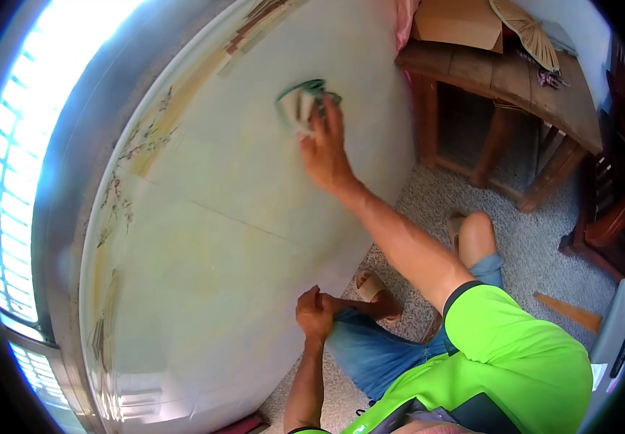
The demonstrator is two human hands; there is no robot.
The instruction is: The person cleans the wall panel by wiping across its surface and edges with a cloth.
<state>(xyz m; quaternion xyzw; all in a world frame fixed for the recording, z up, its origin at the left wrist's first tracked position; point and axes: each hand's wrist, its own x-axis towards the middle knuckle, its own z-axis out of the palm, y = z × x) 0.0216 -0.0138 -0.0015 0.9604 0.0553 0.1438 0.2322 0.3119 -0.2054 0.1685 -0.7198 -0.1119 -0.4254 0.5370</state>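
Far right, a wooden counter (464,66) bears a cardboard box (457,23). The fingers of the right hand (325,153) hold a green-and-white cloth (296,107) against the pale wall (218,289); the left hand (314,316), nearer, is curled up. Window (10,195) left, speckled floor (522,249) right.

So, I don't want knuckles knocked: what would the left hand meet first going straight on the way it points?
Most likely the pale painted panel ahead of the left hand; whether they already touch or a gap lies between is unclear from this view.
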